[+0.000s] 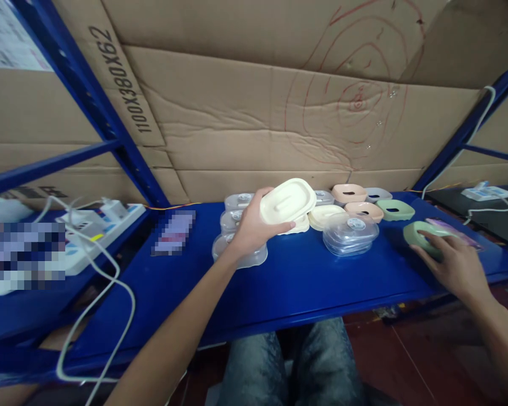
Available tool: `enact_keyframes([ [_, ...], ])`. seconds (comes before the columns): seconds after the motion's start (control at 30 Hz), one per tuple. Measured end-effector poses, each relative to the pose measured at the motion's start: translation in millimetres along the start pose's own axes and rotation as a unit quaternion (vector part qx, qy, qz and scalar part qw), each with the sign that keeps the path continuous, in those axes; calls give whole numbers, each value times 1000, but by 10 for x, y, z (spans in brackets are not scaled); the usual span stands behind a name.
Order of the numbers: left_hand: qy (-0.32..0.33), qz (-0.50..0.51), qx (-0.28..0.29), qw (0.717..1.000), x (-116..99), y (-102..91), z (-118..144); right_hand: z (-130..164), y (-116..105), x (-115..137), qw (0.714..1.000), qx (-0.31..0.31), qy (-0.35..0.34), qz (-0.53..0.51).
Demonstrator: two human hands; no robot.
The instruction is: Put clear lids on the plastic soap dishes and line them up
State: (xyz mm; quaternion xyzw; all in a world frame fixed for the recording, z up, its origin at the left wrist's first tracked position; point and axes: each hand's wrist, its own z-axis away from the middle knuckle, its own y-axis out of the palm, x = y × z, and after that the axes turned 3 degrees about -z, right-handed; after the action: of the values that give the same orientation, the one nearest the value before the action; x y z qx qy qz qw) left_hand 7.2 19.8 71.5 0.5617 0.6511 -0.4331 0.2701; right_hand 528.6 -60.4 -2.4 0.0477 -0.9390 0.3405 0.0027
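My left hand [254,225] grips a cream oval plastic tray [288,202] by its left end, thumb along the near edge, and holds it tilted above the table. Beneath it lie more cream trays [327,216], partly covered. At the right, my right hand [459,265] is closed around a pale green plastic box [423,237], with fingers over its top and near side. Between the hands sits a stack of clear plastic lids [350,237]. Other clear lids [241,254] stand in a column on the left, partly behind my left hand.
Peach boxes [349,193] and another green box [395,210] with oval openings stand at the back right. A phone-like blurred item [173,232] lies left on the blue table [288,293]. White power strips [97,237] and a looped cable [131,304] are farther left. Cardboard [237,113] forms the back wall.
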Motion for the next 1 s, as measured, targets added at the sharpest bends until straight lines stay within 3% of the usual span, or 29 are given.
enact_keyframes([
  [0.07, -15, 55, -14, 998, 31, 31, 7, -80, -142, 254, 996, -73, -38, 35],
  [0.17, -45, 109, -24, 993, 42, 64, 28, -329, -375, 928, 983, -151, -108, 2],
  [0.3, -76, 148, -9, 986, 1, 90, 63, -751, -484, 2107, 956, -146, -231, -111],
  [0.37, -68, 171, 0, 983, -18, 98, 69, -929, -385, 2584, 947, -106, -268, -143],
  [0.43, -53, 203, 8, 978, -28, 95, 65, -1058, -212, 2888, 945, -72, -282, -151],
  [0.53, -56, 226, 17, 972, -35, 71, 56, -1140, 65, 3051, 943, -33, -292, -158],
  [0.67, -83, 267, 34, 959, -25, 60, 75, -1097, 264, 3027, 934, -4, -280, -221],
  [0.83, -120, 354, 69, 925, -12, 111, 126, -1053, 262, 3005, 921, 24, -272, -277],
  [1.0, -145, 460, 100, 870, -100, 98, 128, -1046, 238, 2988, 924, 16, -291, -247],
])
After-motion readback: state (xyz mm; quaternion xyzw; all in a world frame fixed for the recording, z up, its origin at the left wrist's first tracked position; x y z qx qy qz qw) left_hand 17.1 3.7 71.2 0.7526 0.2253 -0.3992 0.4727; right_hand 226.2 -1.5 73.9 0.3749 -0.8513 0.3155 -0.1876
